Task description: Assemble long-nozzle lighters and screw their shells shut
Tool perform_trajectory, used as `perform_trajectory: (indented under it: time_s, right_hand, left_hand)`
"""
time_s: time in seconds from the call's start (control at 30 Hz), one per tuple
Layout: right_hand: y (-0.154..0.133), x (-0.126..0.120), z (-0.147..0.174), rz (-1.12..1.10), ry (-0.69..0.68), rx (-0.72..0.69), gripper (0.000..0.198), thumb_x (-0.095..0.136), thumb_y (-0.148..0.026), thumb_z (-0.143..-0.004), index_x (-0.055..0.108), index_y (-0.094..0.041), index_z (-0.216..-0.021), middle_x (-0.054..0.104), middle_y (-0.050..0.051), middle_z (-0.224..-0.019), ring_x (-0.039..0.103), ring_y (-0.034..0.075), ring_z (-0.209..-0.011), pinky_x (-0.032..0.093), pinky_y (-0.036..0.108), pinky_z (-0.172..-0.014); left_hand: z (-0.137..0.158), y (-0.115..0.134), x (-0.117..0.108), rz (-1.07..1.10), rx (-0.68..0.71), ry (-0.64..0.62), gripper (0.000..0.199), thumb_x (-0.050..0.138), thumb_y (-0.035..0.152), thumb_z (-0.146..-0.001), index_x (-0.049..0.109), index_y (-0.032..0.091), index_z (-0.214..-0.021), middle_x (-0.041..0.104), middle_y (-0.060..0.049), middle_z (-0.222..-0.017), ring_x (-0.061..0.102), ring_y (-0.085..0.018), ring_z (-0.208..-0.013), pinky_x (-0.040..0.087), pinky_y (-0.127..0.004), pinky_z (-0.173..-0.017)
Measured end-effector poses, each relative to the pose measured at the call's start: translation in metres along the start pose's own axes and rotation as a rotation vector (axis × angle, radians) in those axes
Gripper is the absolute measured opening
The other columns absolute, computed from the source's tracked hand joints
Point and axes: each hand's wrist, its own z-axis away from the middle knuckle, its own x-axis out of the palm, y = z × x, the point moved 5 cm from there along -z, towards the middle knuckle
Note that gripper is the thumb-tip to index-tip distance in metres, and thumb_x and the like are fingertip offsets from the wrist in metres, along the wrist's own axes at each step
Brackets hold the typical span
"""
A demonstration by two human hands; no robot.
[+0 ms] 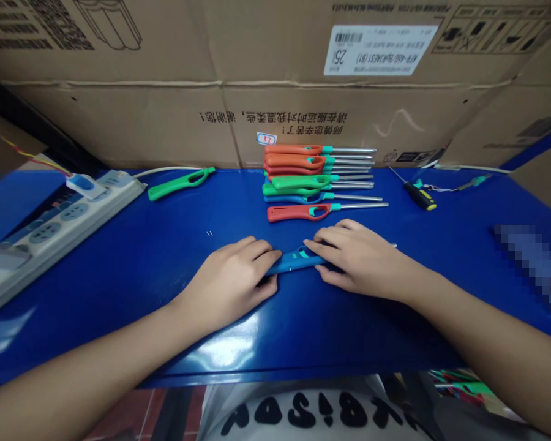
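A blue long-nosed gas lighter (pixel 294 262) lies level between my two hands, just above or on the blue tabletop. My left hand (pixel 239 272) is closed around the rear end of its handle. My right hand (pixel 353 254) grips the trigger end, its fingers covering the front of the handle and most of the metal tube. Only the tube's tip shows past the right hand. A small turquoise part is visible at the trigger opening. Just beyond my hands, a red lighter (pixel 289 212) lies at the near side of a stack of orange, green and blue lighters (pixel 298 184).
A green lighter handle (pixel 181 184) without a tube lies at the back left, with two tiny pins (pixel 209 233) nearer me. A power strip (pixel 68 220) runs along the left. A screwdriver (pixel 420 196) lies at the back right. A cardboard box (pixel 165 122) stands behind the table.
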Motion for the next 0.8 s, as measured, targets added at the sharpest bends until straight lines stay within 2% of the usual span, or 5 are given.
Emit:
perform_trajectory:
  time_s: [0.17, 0.33, 0.57, 0.67, 0.8]
  right_hand:
    - [0.006, -0.007, 0.004, 0.008, 0.114, -0.048, 0.029, 0.049, -0.03, -0.103, 0.072, -0.013, -0.109, 0.074, 0.01, -0.094, 0.067, 0.022, -0.085, 0.045, 0.038, -0.079]
    - [0.006, -0.018, 0.009, -0.034, 0.217, -0.061, 0.027, 0.051, -0.03, -0.102, 0.072, -0.013, -0.104, 0.076, 0.008, -0.091, 0.069, 0.02, -0.082, 0.046, 0.035, -0.077]
    - [0.016, -0.026, 0.01, -0.062, 0.297, 0.072, 0.025, 0.057, -0.034, -0.1, 0.07, -0.015, -0.11, 0.077, 0.009, -0.104, 0.07, 0.023, -0.094, 0.048, 0.035, -0.082]
    - [0.021, -0.028, 0.011, -0.085, 0.308, 0.103, 0.023, 0.059, -0.034, -0.098, 0.069, -0.015, -0.102, 0.076, 0.009, -0.096, 0.07, 0.023, -0.089, 0.047, 0.035, -0.077]
    - [0.024, -0.031, 0.013, -0.116, 0.346, 0.058, 0.02, 0.061, -0.034, -0.097, 0.068, -0.015, -0.097, 0.074, 0.008, -0.089, 0.069, 0.022, -0.083, 0.046, 0.034, -0.075]
  left_hand:
    - [-0.002, -0.009, -0.002, 0.095, 0.053, 0.12, 0.027, 0.056, 0.031, -0.1, 0.068, 0.013, -0.117, 0.072, -0.01, -0.101, 0.068, -0.024, -0.092, 0.058, -0.036, -0.079]
    - [0.0, -0.004, -0.013, 0.173, 0.178, 0.254, 0.023, 0.055, 0.024, -0.1, 0.067, 0.009, -0.112, 0.072, -0.012, -0.096, 0.066, -0.022, -0.085, 0.056, -0.034, -0.077]
    - [0.0, -0.012, -0.017, 0.142, 0.137, 0.286, 0.025, 0.058, 0.026, -0.099, 0.066, 0.011, -0.118, 0.073, -0.012, -0.101, 0.069, -0.023, -0.089, 0.057, -0.034, -0.078]
    - [0.0, -0.015, -0.02, 0.146, 0.144, 0.318, 0.027, 0.062, 0.027, -0.098, 0.068, 0.012, -0.119, 0.074, -0.011, -0.102, 0.07, -0.021, -0.089, 0.057, -0.032, -0.079]
    - [0.002, -0.019, -0.031, 0.172, 0.163, 0.448, 0.027, 0.072, 0.033, -0.091, 0.072, 0.016, -0.112, 0.075, -0.005, -0.091, 0.071, -0.016, -0.081, 0.056, -0.025, -0.077]
